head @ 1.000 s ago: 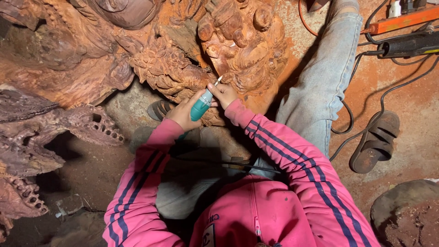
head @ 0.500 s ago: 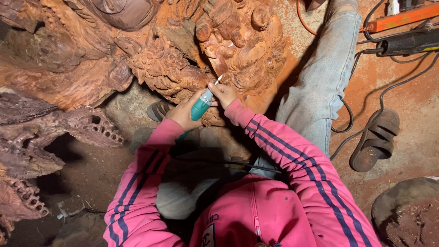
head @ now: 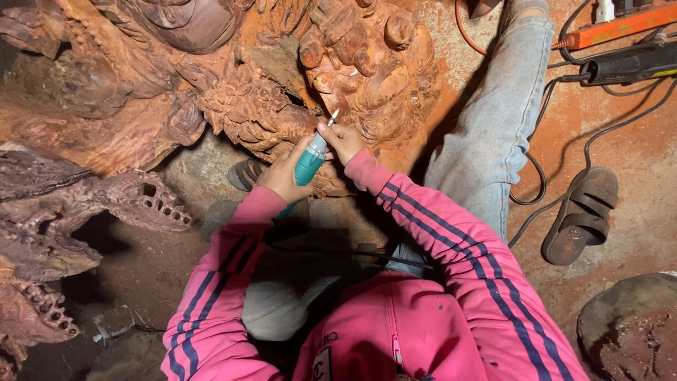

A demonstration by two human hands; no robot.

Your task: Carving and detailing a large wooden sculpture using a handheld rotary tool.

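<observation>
A large reddish-brown wood carving point(head: 233, 85) with ornate relief fills the upper left. My left hand point(head: 285, 173) grips the body of a teal rotary carving tool point(head: 310, 159). My right hand point(head: 344, 140) pinches the tool near its front, and the thin metal bit point(head: 333, 116) points up at the carved surface. Both arms wear pink sleeves with dark stripes.
My leg in light jeans point(head: 493, 134) stretches to the upper right. A brown sandal point(head: 582, 215) lies on the dusty red floor at right, another sandal point(head: 247, 173) under the carving. Black cables point(head: 557, 162), an orange tool point(head: 620, 25) and a black power tool point(head: 627, 67) sit top right.
Both hands and the tool stay at the same spot on the carving; only a slight shift of the view is visible.
</observation>
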